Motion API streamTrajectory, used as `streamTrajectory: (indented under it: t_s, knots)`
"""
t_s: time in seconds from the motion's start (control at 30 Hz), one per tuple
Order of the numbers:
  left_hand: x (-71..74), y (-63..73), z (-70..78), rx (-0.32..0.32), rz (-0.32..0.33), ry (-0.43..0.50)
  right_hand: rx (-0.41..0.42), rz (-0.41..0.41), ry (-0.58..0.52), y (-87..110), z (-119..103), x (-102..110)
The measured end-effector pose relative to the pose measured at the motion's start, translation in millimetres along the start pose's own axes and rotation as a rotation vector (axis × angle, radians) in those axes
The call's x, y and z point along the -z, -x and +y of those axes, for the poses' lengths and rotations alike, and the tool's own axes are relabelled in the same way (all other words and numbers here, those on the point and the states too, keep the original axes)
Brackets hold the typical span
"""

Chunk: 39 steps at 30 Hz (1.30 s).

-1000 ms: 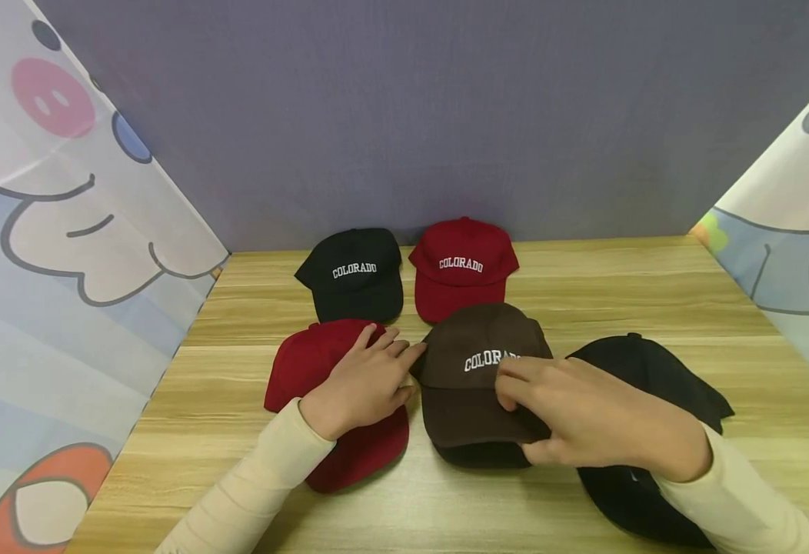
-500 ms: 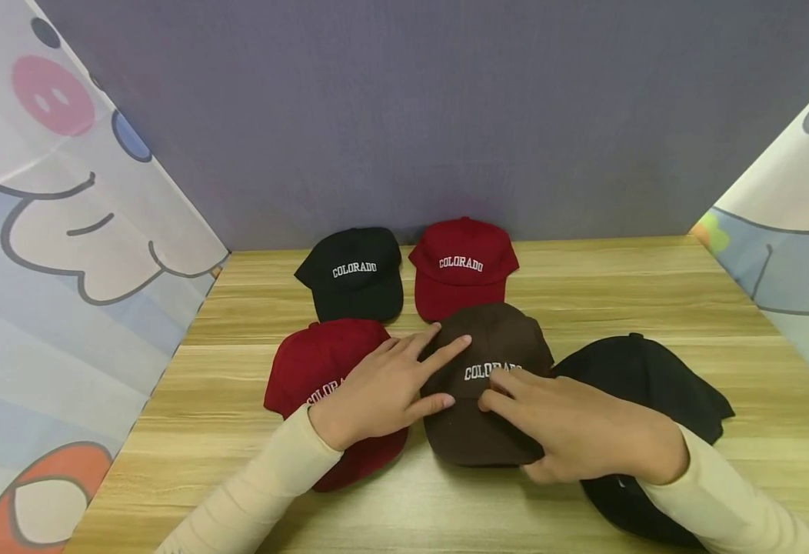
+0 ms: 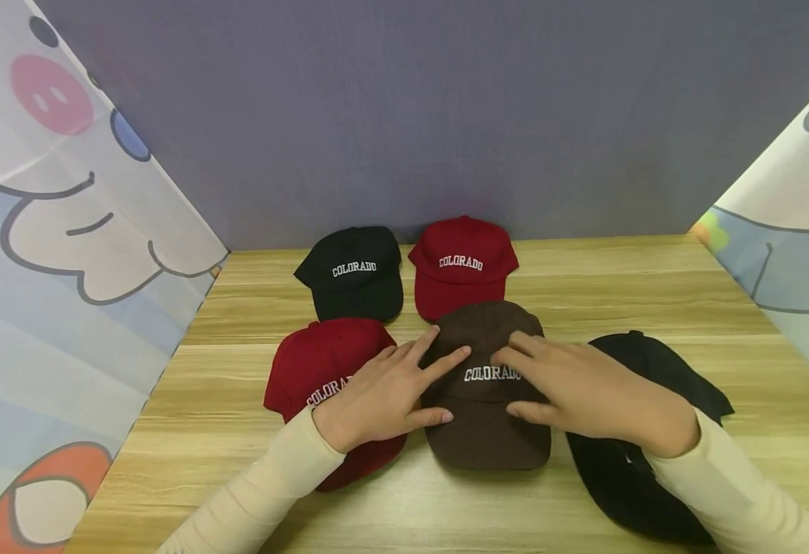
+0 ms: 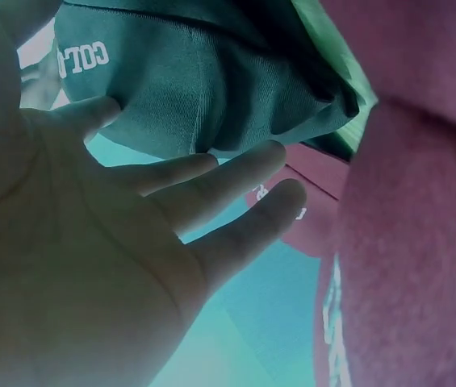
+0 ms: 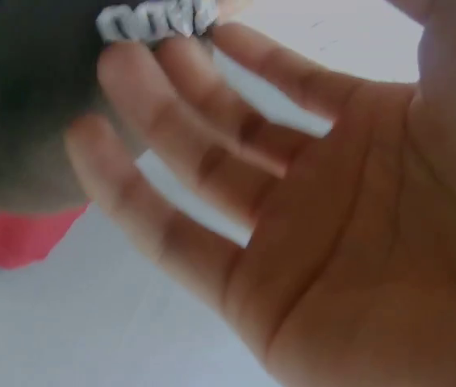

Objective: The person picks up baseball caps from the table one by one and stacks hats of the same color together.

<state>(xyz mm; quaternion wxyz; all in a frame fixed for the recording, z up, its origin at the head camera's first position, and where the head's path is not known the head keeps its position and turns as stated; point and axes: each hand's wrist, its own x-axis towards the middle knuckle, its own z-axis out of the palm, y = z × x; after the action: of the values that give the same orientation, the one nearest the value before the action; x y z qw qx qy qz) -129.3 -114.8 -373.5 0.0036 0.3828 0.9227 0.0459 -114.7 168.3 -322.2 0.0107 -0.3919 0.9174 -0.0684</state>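
A brown baseball cap (image 3: pixel 491 438) with white COLORADO lettering sits front-centre, its brim towards me. My left hand (image 3: pixel 384 392) reaches over a red cap (image 3: pixel 328 350), spread fingertips touching the brown cap's left side. In the left wrist view those fingers (image 4: pixel 244 193) are nearly straight along the cap's crown. On the other side my right hand (image 3: pixel 598 392) lies with loosely bent fingers at the crown and lettering, thumb by the brim. The right wrist view has these fingers (image 5: pixel 163 113) blurred, apart from each other, right at the lettering. Parts of the red cap are hidden under my left hand.
Behind stand a dark COLORADO cap (image 3: pixel 356 288) and another red one (image 3: pixel 463 265), side by side near the grey back wall (image 3: pixel 460 115). A black cap (image 3: pixel 654 369) lies under my right forearm. Cartoon-printed cloth (image 3: pixel 100 231) flanks the wooden table (image 3: pixel 204 415).
My left hand has moved right from the red cap onto the brown one. My right hand has shifted up the crown, its fingers loosening. The brown cap's brim has turned slightly and now lies flatter.
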Motion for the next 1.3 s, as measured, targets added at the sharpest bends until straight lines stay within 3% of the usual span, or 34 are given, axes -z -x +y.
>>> streamTrajectory:
  t_s: [0.1,0.2,0.6,1.0,1.3]
  knots:
    - [0.4,0.4,0.5,-0.002,-0.003,-0.008,-0.098,0.005,-0.009,-0.6,6.8,1.6]
    - [0.2,0.8,0.8,0.000,-0.005,-0.013,-0.130,-0.008,-0.014,-1.5,11.9,-1.0]
    - [2.7,1.9,0.8,0.003,-0.011,-0.032,-0.108,-0.090,-0.076,-5.1,17.3,-7.6]
    - [5.5,2.6,-0.7,0.002,0.001,-0.075,-0.093,-0.114,-0.046,-6.9,13.4,-10.8]
    - [23.0,7.5,-12.7,0.058,0.007,-0.047,-0.114,-0.124,-0.055,-7.0,14.3,-8.3]
